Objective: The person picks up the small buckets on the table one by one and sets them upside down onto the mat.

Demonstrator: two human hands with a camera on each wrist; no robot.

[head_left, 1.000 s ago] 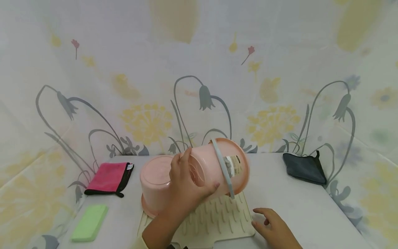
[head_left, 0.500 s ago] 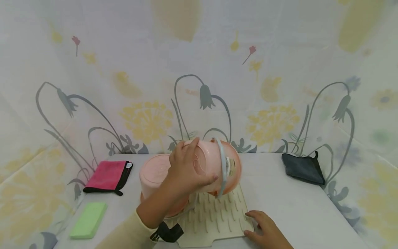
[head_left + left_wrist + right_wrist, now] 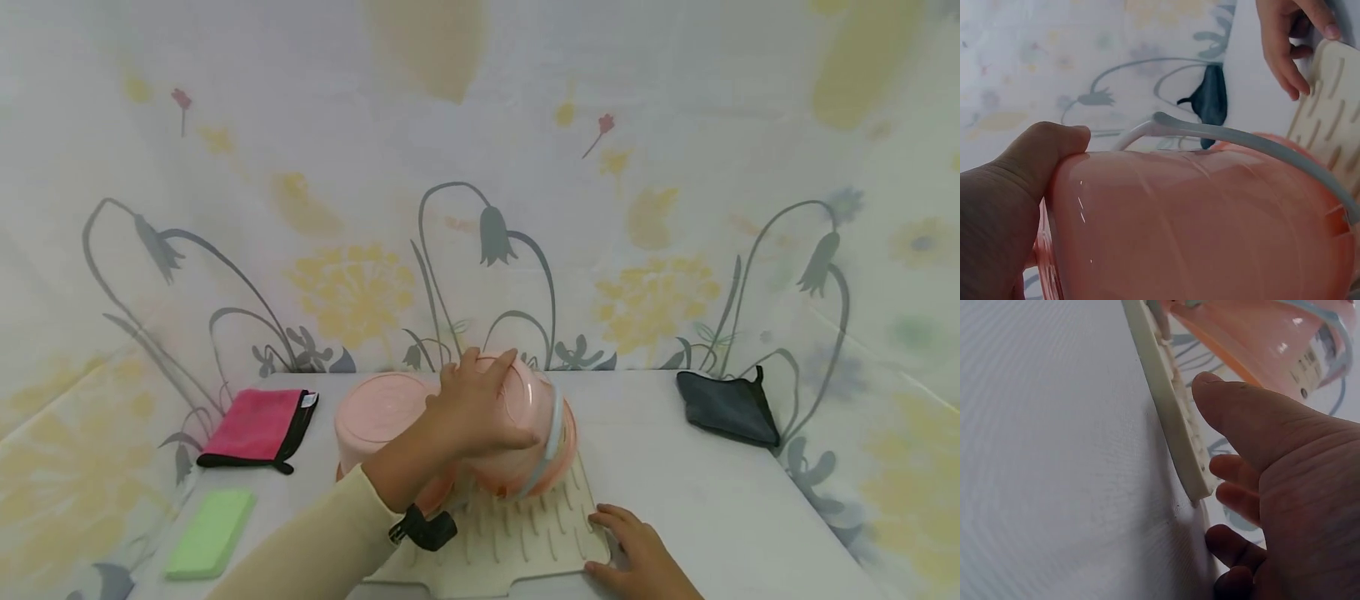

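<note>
My left hand grips a pink bucket round its base, fingers across the bottom and thumb along the side. The bucket hangs tilted over a cream ridged drying mat, its orange-pink rim turned down and to the right. Its pale blue handle crosses the side in the left wrist view. A second pink bucket stands upside down on the mat's left part, half hidden by my left arm. My right hand lies at the mat's right edge, fingers loosely bent; whether they touch the mat, I cannot tell.
A pink cloth with black trim and a green sponge-like block lie on the left of the white table. At the back right lies a dark pouch or cloth. A flower-patterned curtain stands behind.
My left hand has turned the bucket from lying nearly sideways to rim-downward and lowered it toward the mat. The right hand has moved slightly left to the mat's edge.
</note>
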